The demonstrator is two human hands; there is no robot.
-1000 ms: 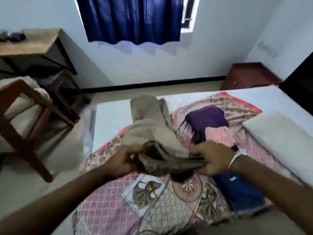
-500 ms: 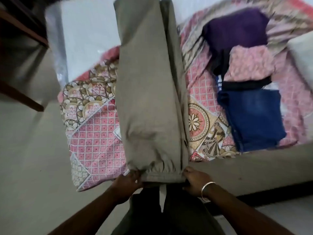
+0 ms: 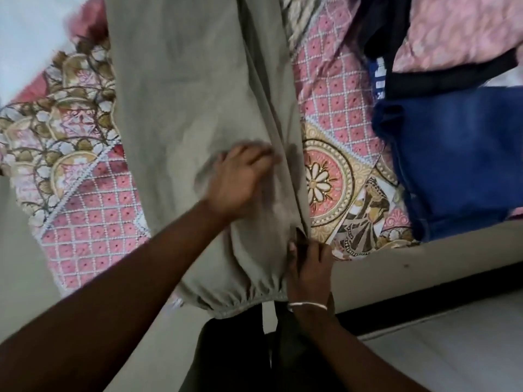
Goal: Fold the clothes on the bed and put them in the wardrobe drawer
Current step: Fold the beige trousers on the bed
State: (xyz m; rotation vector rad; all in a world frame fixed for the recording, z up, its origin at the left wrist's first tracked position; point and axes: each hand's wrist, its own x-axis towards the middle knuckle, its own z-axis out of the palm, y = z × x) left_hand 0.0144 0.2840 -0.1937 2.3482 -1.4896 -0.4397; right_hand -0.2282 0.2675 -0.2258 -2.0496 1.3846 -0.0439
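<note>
Olive-grey trousers [image 3: 192,89] lie lengthwise down the bed, their elastic waistband [image 3: 240,298] hanging over the near edge. My left hand [image 3: 240,179] lies on the cloth a little above the waistband, blurred by motion, its fingers pressing on the fabric. At the waistband's right corner, my right hand [image 3: 307,267] pinches the trousers' edge; a metal bangle sits on that wrist. Folded blue jeans [image 3: 458,162], a pink patterned garment [image 3: 464,29] and a dark garment [image 3: 424,77] lie to the right.
A pink patchwork bedspread [image 3: 93,210] covers the bed, over a white sheet [image 3: 28,38] at upper left. Beige floor [image 3: 19,278] lies left of the bed. The bed's side [image 3: 424,273] runs along the lower right.
The trousers went from bunched between both hands to laid out flat. My left hand has left the waistband and moved up onto the cloth; the camera has tilted further down.
</note>
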